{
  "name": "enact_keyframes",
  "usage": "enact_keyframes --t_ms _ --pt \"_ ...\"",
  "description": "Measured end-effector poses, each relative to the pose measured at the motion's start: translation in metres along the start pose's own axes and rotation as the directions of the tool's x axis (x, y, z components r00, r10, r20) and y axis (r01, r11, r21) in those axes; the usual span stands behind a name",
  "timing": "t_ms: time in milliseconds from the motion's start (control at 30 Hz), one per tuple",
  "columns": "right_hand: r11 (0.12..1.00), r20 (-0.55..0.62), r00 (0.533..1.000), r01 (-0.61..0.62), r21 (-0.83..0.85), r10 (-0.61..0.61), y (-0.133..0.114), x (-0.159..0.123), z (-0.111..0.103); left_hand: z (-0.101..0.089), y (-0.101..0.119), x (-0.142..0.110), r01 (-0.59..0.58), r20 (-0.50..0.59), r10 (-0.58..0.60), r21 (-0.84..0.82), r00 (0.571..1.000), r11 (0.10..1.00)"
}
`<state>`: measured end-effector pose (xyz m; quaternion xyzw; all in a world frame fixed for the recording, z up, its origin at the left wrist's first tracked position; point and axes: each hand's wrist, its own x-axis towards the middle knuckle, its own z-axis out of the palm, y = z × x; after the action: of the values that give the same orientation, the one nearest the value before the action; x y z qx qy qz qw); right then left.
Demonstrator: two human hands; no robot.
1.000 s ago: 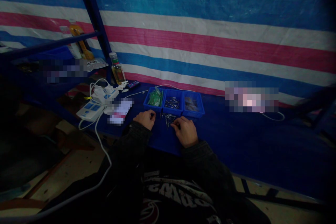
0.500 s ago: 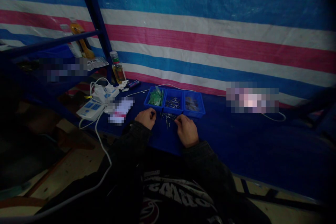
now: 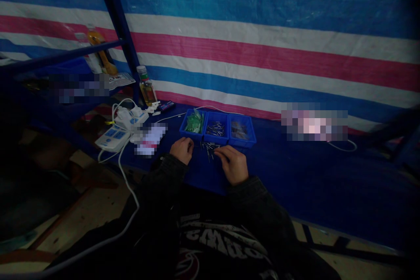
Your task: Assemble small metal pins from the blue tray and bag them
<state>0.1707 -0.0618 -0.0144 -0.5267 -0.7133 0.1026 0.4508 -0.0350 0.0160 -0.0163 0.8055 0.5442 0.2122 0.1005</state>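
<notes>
Striped sheeting hung behind the blue tabletop, where slim metal pieces lay loosely piled before three blue trays. The left hand was curled just beside them; the right hand pointed its fingertips at the pile's edge — whether either gripped anything, I couldn't tell.

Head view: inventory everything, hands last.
Table: 1, blue, centre to right
Striped sheet: 1, white, blue, pink, behind table
Trays: 3, blue, on table
Green pieces: several, green, left tray
Metal pieces: many, silvery, middle tray, loose in front
Small parts: uncountable, brownish, right tray
Shelf frame: 1, blue, left
Bottles: 3, amber and pale, left
Power strips: 2, white, left
Cables: several, white, left
Pixelated patches: 3, mixed, shelf and table
Left hand: 1, bare, left of metal pieces
Right hand: 1, bare, right of metal pieces
</notes>
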Motion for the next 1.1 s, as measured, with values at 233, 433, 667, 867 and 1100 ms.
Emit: enact_keyframes --t_ms 233,433,667,867,1100 --pt "1.000 0.022 1.000 -0.010 -0.008 0.010 0.000 0.001 0.001 0.003 0.011 -0.001 -0.125 0.055 0.124 0.011 0.991 0.992" --pt "1.000 0.013 1.000 0.016 -0.023 -0.016 0.001 0.001 0.002 0.008 0.024 -0.002 -0.209 0.064 0.211 -0.035 0.975 0.977" --pt "0.999 0.004 0.999 -0.036 -0.040 0.036 0.003 0.001 0.003 -0.002 0.026 -0.001 -0.236 0.010 0.258 -0.371 0.966 0.898" --pt "1.000 0.026 1.000 0.002 0.005 -0.003 -0.002 -0.001 0.001 -0.010 0.028 -0.003 -0.268 0.121 0.356 -0.452 0.927 0.851" --pt "1.000 0.091 0.996 0.008 -0.009 -0.007 0.001 0.000 0.003 -0.007 0.031 -0.003 -0.301 0.131 0.382 -0.410 0.915 0.861"
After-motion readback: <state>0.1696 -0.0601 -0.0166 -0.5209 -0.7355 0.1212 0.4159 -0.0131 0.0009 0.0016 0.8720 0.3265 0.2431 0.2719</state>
